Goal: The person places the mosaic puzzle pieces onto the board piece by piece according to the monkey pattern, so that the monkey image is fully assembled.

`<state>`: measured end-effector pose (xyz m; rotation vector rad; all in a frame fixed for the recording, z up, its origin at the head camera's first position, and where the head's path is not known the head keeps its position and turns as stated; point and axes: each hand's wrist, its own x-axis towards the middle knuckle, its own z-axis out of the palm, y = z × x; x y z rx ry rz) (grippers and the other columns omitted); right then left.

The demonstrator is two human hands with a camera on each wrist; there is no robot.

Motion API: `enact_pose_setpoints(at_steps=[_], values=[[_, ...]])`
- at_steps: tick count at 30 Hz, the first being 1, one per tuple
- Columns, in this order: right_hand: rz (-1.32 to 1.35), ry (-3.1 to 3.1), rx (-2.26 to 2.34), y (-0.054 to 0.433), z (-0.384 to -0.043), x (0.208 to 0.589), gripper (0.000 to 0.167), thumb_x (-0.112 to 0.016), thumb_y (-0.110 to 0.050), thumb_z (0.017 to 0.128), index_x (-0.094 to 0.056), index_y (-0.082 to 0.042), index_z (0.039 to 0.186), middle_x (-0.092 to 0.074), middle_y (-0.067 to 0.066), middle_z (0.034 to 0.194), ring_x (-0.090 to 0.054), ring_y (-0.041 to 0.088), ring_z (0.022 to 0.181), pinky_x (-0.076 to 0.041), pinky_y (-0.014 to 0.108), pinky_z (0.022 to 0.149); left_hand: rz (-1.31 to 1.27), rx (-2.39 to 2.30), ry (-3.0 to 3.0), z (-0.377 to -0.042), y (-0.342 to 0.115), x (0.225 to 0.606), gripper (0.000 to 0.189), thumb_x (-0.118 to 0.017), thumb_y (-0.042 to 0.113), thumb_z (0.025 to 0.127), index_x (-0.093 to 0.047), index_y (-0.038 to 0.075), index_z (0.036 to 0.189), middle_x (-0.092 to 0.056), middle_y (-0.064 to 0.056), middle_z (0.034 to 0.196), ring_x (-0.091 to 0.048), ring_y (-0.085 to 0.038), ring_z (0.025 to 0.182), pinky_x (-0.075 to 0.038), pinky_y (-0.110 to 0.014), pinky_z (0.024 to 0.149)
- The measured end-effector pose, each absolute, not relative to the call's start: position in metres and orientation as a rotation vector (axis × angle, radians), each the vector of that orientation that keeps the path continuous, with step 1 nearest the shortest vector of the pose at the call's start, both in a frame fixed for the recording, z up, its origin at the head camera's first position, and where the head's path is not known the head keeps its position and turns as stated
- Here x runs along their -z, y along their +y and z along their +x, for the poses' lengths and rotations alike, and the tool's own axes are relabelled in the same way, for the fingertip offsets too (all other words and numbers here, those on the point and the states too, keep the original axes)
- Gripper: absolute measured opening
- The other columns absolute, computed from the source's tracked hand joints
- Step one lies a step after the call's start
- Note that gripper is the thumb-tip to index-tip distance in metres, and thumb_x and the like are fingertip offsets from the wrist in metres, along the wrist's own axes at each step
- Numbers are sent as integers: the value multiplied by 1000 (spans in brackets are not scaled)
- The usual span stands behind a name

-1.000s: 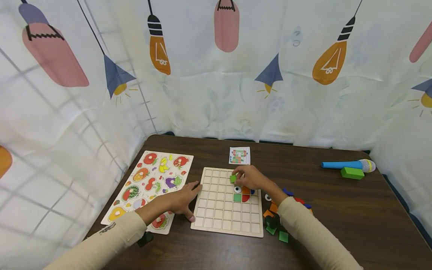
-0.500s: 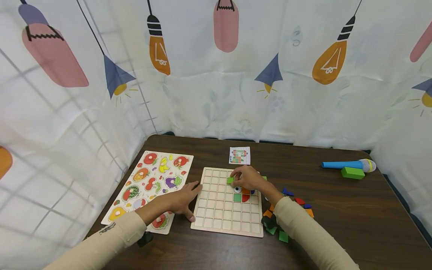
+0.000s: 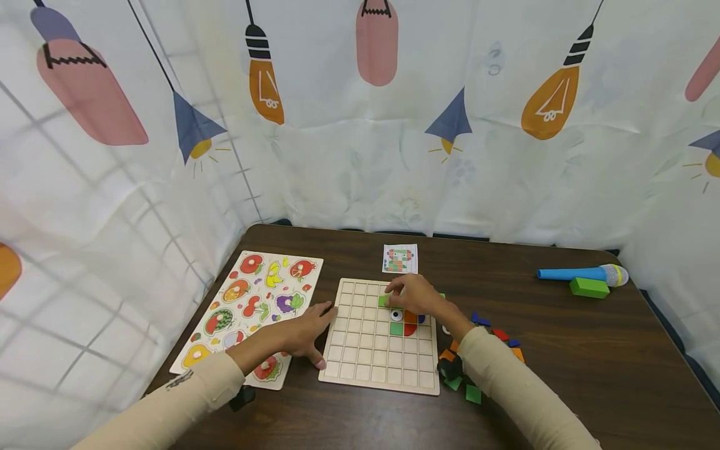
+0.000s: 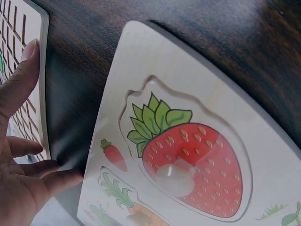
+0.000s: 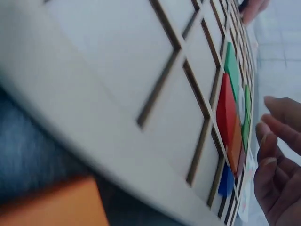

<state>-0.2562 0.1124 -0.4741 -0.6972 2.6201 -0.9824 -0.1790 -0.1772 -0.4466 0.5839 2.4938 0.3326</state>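
A wooden grid board (image 3: 365,359) lies on the table. My left hand (image 3: 306,331) rests at its left edge, thumb and fingers spread, with the thumb on the rim in the left wrist view. My right hand (image 3: 415,295) is over the board's upper part, fingertips right by a green tile (image 3: 383,301) that lies in a cell. In the right wrist view, the loosely bent fingers (image 5: 269,146) have nothing between them. Below the hand sit an eye tile (image 3: 396,315), a green square (image 3: 396,329), a red piece (image 3: 410,329) and an orange piece (image 3: 411,317).
A fruit puzzle board (image 3: 239,334) lies on the left. Behind the grid is a small pattern card (image 3: 400,259). Loose coloured tiles (image 3: 473,394) are scattered by the right forearm. A toy microphone (image 3: 574,274) and a green block (image 3: 589,287) are at the far right.
The green tile, tilted in the right fingers a second ago, has gone slightly left and now lies flat in a cell. The left hand has stayed in place.
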Motion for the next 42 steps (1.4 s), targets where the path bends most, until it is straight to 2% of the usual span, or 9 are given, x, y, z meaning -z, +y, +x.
enact_pose_setpoints(at_steps=[6, 11, 14, 19, 22, 27, 33, 37, 42], values=[[-739, 2591, 1111, 136, -262, 472, 20, -69, -21, 96, -75, -10, 111, -66, -1, 89, -53, 12, 67, -46, 27, 60, 590, -322, 2492, -178, -177, 446, 116, -90, 37, 73, -21, 3, 159, -14, -22, 166, -13, -43, 154, -27, -56, 119], [-716, 2591, 1149, 162, -262, 466, 23, -70, -21, 96, -74, -8, 114, -69, 2, 95, -59, 14, 77, -50, 29, 66, 586, -327, 2489, -178, -177, 446, 116, -90, 36, 72, -21, 2, 159, -13, -23, 166, -12, -43, 154, -26, -56, 120], [-695, 2613, 1134, 179, -261, 466, 23, -71, -21, 95, -74, -9, 114, -70, 3, 100, -58, 15, 79, -49, 29, 66, 582, -319, 2490, -178, -176, 445, 116, -90, 37, 73, -21, 3, 159, -13, -22, 166, -12, -43, 154, -26, -56, 120], [-669, 2628, 1063, 206, -259, 471, 23, -71, -17, 94, -74, -9, 116, -69, 9, 108, -56, 14, 66, -51, 29, 60, 587, -305, 2494, -177, -176, 445, 116, -90, 38, 72, -21, 3, 159, -14, -22, 166, -13, -43, 154, -27, -56, 120], [-686, 2645, 979, 218, -257, 475, 26, -71, -15, 94, -73, -8, 119, -66, 10, 112, -54, 13, 66, -49, 27, 61, 593, -298, 2496, -177, -176, 445, 116, -89, 39, 73, -21, 3, 159, -14, -23, 166, -13, -43, 154, -27, -56, 119], [-708, 2663, 865, 228, -254, 479, 32, -72, -18, 94, -71, -10, 125, -62, 8, 111, -48, 14, 74, -44, 28, 67, 597, -297, 2496, -176, -176, 443, 115, -89, 38, 73, -21, 3, 159, -14, -23, 166, -14, -43, 154, -28, -56, 119], [-713, 2680, 819, 227, -256, 481, 34, -72, -21, 94, -69, -8, 125, -63, 6, 104, -52, 13, 77, -47, 28, 68, 597, -304, 2498, -176, -177, 443, 114, -89, 38, 74, -21, 3, 159, -14, -23, 166, -14, -43, 153, -29, -56, 118], [-715, 2715, 791, 224, -256, 480, 31, -73, -20, 93, -70, -7, 121, -63, 6, 102, -58, 18, 84, -52, 37, 77, 593, -312, 2496, -175, -177, 443, 114, -89, 37, 74, -21, 3, 159, -13, -23, 166, -13, -43, 154, -28, -56, 119], [-715, 2772, 784, 224, -256, 482, 27, -73, -20, 93, -72, -7, 116, -64, 8, 105, -61, 25, 99, -52, 48, 89, 586, -313, 2495, -175, -175, 442, 114, -89, 37, 73, -22, 4, 159, -14, -23, 166, -13, -43, 154, -29, -56, 119]])
